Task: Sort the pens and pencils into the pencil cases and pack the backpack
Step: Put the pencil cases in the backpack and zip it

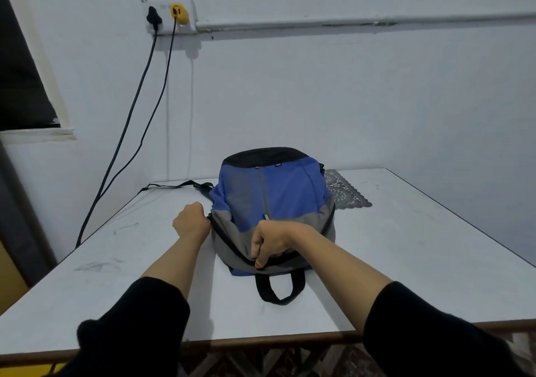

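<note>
Nearest, the handle (280, 288) lies slack on the table (406, 246). Beyond it the right hand (271, 241) pinches the backpack (275, 194) by its zip (226, 241); the left hand (191, 221) is clenched at the zip's end, seemingly on the puller. Probably soft and floppy: lift by the handle.

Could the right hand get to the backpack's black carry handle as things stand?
Probably yes: the carry handle lies uncovered on the table just nearer than the right hand, which first must release the backpack.
</note>
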